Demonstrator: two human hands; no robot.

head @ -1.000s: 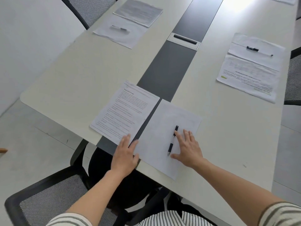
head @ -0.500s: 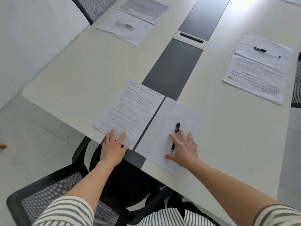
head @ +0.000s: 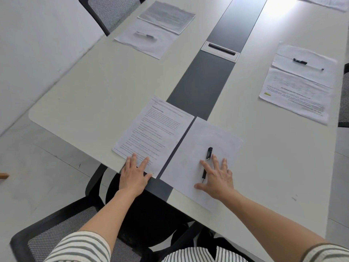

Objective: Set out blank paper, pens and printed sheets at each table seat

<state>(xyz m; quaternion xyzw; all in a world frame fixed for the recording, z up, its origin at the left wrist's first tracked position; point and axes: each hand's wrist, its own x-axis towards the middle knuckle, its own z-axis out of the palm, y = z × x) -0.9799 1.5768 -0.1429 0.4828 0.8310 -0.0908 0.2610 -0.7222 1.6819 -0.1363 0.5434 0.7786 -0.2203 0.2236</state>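
- Pressing down with the left hand [head: 135,178] on the near edge of the printed sheet [head: 156,129] — grip spread flat, fingers straight, nothing pinched.
- Moved within the last second from the gap between the two sheets over to the near left part of the printed sheet, it seems in order to square it.
- Laid flat with the right hand [head: 217,181] on the blank paper [head: 217,137] and across the middle of the pen [head: 209,153]; grip spread too, no pinching, both ends of the pen showing. Almost unchanged from a second ago, only drawn a little nearer.
- Placed side by side at the near end of the tabletop [head: 94,103]: printed sheet left, blank paper right, pen on the blank paper, a thin line of the dark centre strip [head: 204,84] between the sheets.
- Already set out at two other seats — far left set [head: 166,16] and right set [head: 294,95], each with paper, printed sheet and pen.
- Probably the last straightening for this seat; next, most likely, lifting both hands away and going to any seat not yet served.
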